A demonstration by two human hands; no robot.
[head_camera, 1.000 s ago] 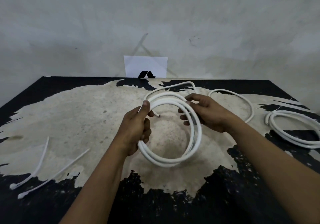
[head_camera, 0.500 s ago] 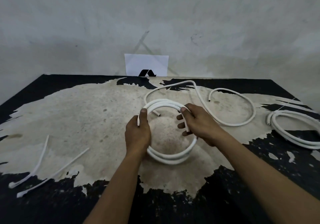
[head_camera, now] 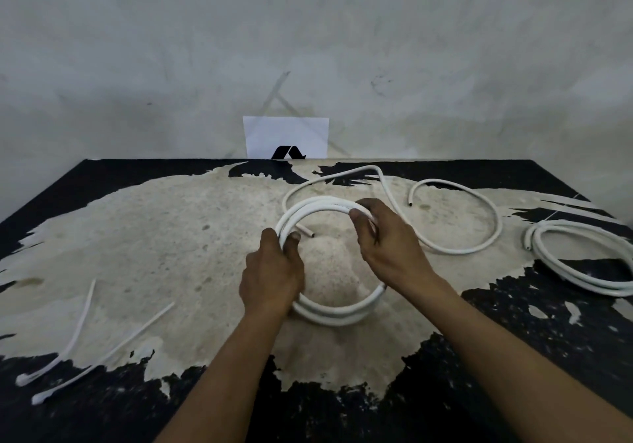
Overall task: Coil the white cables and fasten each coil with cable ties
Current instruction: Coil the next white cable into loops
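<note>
A white cable coil (head_camera: 337,314) of a few loops stands tilted at the table's middle. My left hand (head_camera: 272,276) grips its left side, thumb and fingers wrapped round the loops. My right hand (head_camera: 387,240) holds the coil's top right, fingers curled over the strands. The cable's loose tail (head_camera: 479,247) runs from the coil in a wide curve over the table to the right. A second white coil (head_camera: 582,261) lies flat at the right edge. Two white cable ties (head_camera: 80,322) (head_camera: 113,353) lie at the front left.
The worn table (head_camera: 154,237) is black with a large pale scraped patch. A white card (head_camera: 286,136) with a black mark leans on the grey wall at the table's back edge.
Both hands have lowered the coil toward the table and closer together. More of the loose tail now lies spread out on the right. The right hand has slid up to the coil's top.
</note>
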